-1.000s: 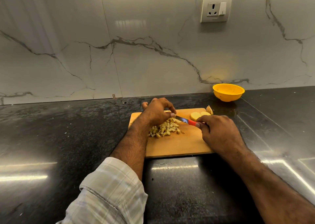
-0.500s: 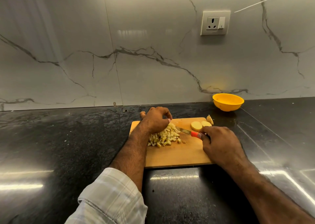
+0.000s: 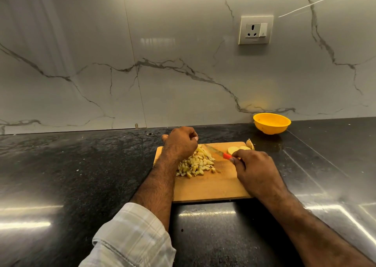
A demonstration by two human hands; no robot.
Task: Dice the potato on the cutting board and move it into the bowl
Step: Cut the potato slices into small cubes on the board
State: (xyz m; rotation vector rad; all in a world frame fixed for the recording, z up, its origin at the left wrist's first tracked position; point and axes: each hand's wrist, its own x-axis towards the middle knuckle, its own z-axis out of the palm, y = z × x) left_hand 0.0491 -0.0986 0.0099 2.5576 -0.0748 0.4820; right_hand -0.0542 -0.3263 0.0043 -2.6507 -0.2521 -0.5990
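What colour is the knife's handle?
Red-orange, on the knife handle protruding from the right hand; head view.

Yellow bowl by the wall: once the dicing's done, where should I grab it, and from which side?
Take the yellow bowl by its near rim, coming from the cutting board side with the right hand, judging by how things lie. It stands upright and open, with no handle visible, and the wall sits close behind it. That hand now holds the knife, so it would have to set that down first.
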